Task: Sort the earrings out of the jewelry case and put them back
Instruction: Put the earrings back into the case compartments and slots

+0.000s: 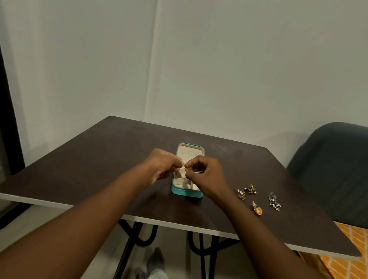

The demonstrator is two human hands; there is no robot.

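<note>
An open teal jewelry case [187,193] with a cream lining lies in the middle of the dark table [102,155]. Over it, my left hand [162,166] and my right hand [205,176] meet fingertip to fingertip, both pinching a small gold earring [185,167]. To the right on the table lie several earrings: a gold dark one [250,188], a triangular silver one [241,194], an orange drop [257,209] and a long silver one [274,202]. My hands hide much of the case's middle.
A dark blue-grey chair back [341,165] stands at the table's right. An orange patterned cloth [354,260] lies below it. Black table legs [200,261] and my foot [151,266] show under the near edge. White walls stand behind.
</note>
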